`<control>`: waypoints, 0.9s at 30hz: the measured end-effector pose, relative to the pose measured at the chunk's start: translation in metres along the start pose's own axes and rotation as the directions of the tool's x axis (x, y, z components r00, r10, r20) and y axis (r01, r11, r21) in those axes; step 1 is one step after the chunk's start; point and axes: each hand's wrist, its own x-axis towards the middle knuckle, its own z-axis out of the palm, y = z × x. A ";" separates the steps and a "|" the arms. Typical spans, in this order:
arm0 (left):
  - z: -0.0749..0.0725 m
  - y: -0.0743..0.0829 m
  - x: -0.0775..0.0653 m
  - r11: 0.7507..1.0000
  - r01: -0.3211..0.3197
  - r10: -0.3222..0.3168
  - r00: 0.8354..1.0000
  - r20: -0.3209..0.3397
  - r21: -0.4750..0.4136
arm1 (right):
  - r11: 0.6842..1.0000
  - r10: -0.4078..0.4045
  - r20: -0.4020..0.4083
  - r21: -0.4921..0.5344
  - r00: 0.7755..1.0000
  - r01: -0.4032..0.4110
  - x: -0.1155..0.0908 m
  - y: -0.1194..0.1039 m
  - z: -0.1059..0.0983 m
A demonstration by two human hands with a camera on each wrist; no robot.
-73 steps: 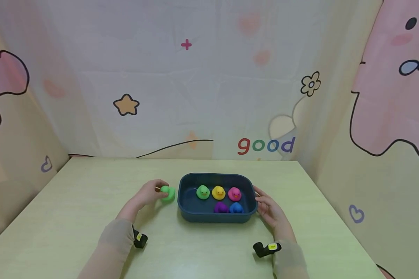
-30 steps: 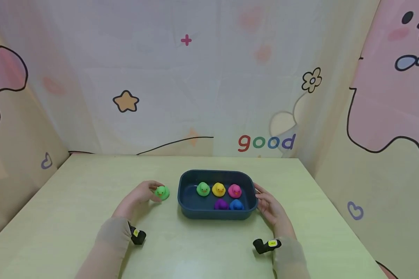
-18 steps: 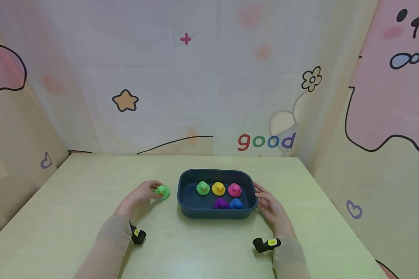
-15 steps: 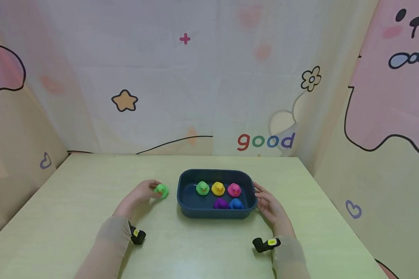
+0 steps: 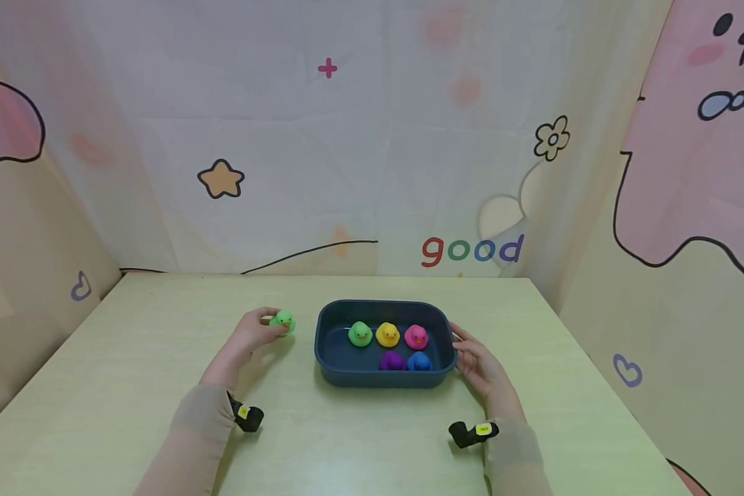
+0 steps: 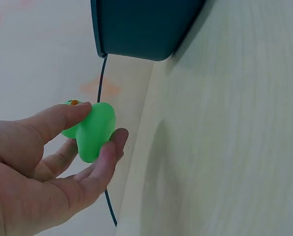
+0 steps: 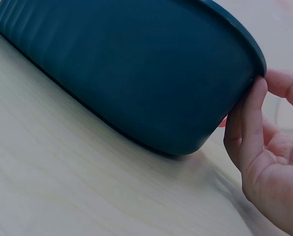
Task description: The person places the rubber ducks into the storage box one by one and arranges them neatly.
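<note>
My left hand (image 5: 253, 332) pinches a green rubber duck (image 5: 283, 322) between thumb and fingers, just left of the dark blue box. In the left wrist view the duck (image 6: 95, 132) is raised off the table, its shadow falling on the tabletop. Inside the box (image 5: 384, 379) sit a green duck (image 5: 360, 334), a yellow duck (image 5: 387, 335) and a pink duck (image 5: 417, 337) in a row. A purple duck (image 5: 393, 361) and a blue duck (image 5: 419, 361) are nearer the front wall, partly hidden by it. My right hand (image 5: 480, 368) touches the box's right end with its fingers, below the rim.
The pale wooden table (image 5: 359, 441) carries the box near its middle. A printed cloth backdrop (image 5: 285, 138) rises along the back and both sides. Each wrist wears a small black camera, such as the right camera (image 5: 471, 434).
The left hand turned the green duck to face forward beside the box, then lifted it up and slightly left. The right hand stays at the box's end, and the box has not moved.
</note>
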 end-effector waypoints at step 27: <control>0.024 0.025 0.009 0.968 -0.089 0.101 0.994 0.042 -0.236 | 1.000 -0.011 0.011 0.018 1.000 0.010 0.002 0.002 -0.003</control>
